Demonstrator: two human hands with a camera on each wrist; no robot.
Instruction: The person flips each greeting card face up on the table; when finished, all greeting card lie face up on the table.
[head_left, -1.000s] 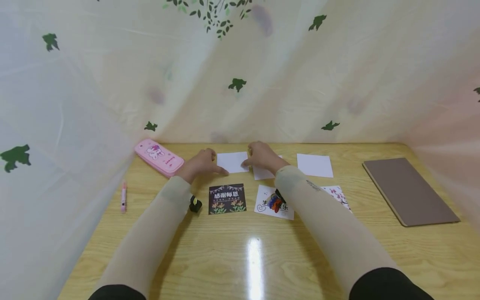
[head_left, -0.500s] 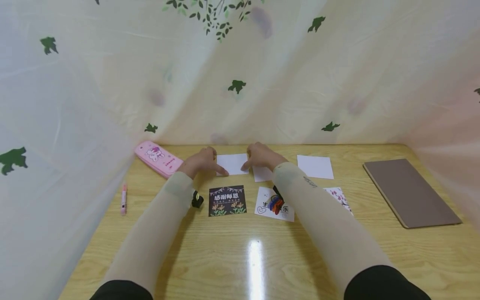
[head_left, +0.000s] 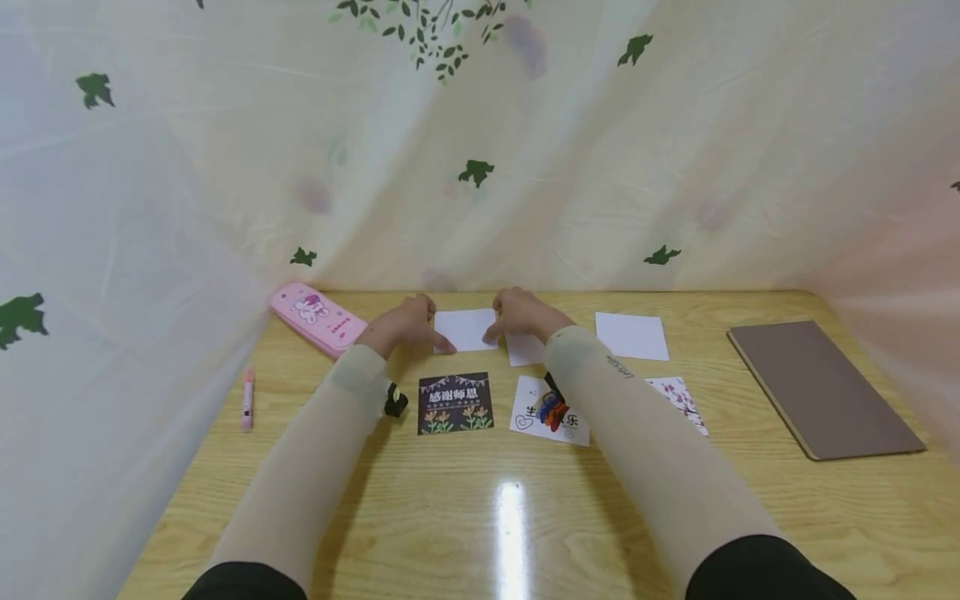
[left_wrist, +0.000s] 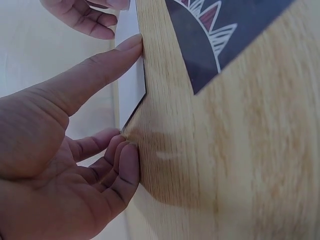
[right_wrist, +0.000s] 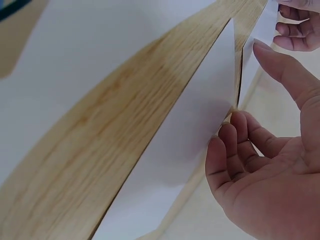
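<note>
A blank white card (head_left: 467,328) lies at the back of the table, with one hand at each short end. My left hand (head_left: 405,323) holds its left end: the thumb (left_wrist: 131,45) is on the near edge and the index fingertip touches the corner, while the other fingers curl in. At the right end my right hand (head_left: 528,314) does the same, its thumb (right_wrist: 265,52) on the card and its other fingers curled. A second white card (right_wrist: 185,135) lies below the right hand, partly hidden by it in the head view. A black printed card (head_left: 455,404) lies in front.
A third white card (head_left: 632,336), a colourfully printed card (head_left: 528,417) and a blossom card (head_left: 681,404) lie rightward. Far right is a brown notebook (head_left: 821,387). A pink pencil case (head_left: 318,318) and a pink marker (head_left: 247,402) lie left. A patterned curtain (head_left: 555,208) borders the table.
Both hands stay at the ends of the white card and have barely moved. The head view has shifted slightly, so the scene sits a little lower.
</note>
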